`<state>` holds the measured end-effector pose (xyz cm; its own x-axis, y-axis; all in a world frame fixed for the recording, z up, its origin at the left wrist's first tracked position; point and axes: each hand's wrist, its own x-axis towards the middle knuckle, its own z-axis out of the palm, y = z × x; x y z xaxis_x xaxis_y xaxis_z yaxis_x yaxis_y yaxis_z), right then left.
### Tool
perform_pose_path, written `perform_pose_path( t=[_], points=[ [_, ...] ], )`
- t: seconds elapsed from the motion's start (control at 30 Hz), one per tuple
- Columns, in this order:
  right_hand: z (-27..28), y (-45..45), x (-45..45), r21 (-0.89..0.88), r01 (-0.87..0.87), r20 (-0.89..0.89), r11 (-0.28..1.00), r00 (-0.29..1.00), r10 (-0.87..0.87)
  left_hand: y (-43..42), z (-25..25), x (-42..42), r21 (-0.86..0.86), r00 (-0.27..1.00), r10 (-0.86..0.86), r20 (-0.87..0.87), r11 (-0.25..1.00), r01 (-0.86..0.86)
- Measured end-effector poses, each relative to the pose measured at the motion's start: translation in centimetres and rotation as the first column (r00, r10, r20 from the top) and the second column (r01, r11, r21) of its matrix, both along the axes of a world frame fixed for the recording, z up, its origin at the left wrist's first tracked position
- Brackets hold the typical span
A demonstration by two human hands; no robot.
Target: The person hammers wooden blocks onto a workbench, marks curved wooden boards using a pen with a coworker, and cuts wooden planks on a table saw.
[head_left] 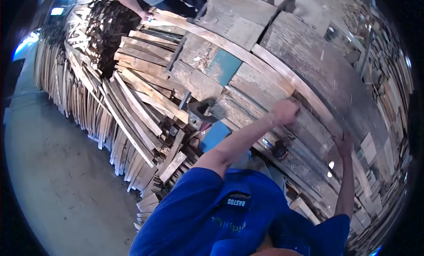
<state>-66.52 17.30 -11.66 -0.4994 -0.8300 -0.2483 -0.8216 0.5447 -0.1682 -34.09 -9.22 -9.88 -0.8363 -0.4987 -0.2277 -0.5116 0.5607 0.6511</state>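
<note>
A long wooden board (221, 41) stretches across the worktable (256, 79) from a co-worker's hand to my left hand (286, 111). My left hand is closed like a fist at the board's near end. Its fingers are slightly blurred, and I cannot see what is inside them. Alongside lies a second long wooden board (304, 85), slightly curved, running toward my right hand (343, 143). My right hand is closed around the near end of this board, with some fingers hidden.
At the far end, a co-worker's hand (145, 15) touches the first board. Stacked wooden strips (141, 97) crowd the table's left side, and more cut wood (388, 92) is piled at the right. A dark round part (279, 150) is on the near side of the table. Concrete floor (66, 167) lies left.
</note>
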Motion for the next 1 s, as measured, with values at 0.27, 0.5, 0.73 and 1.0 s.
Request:
perform_pose_path(
  t=[0.27, 0.5, 0.73, 1.0],
  points=[
    [-2.6, 1.1, -2.6, -0.047, -0.072, -0.007, 0.996, 0.997, 0.072, 0.2, -6.0, -2.6, -0.238, 0.997, -0.081, 0.004, 0.968, 0.08],
    [-2.4, 2.3, -2.3, -0.11, -0.166, -0.159, 0.98, 0.976, 0.148, -5.6, -4.8, 5.1, -0.373, 0.723, 0.583, 0.37, 0.806, -0.46],
    [-1.8, -2.8, 0.1, 0.082, -0.04, 0.159, 0.996, 0.987, 0.027, -6.4, -1.0, 17.0, -0.322, 0.81, 0.572, 0.129, 0.797, -0.512],
    [-5.5, -5.1, -0.2, 0.176, -0.064, 0.189, 0.982, 0.982, 0.03, -5.2, 5.0, 29.3, -0.205, 0.836, 0.544, -0.07, 0.812, -0.546]
  ],
)
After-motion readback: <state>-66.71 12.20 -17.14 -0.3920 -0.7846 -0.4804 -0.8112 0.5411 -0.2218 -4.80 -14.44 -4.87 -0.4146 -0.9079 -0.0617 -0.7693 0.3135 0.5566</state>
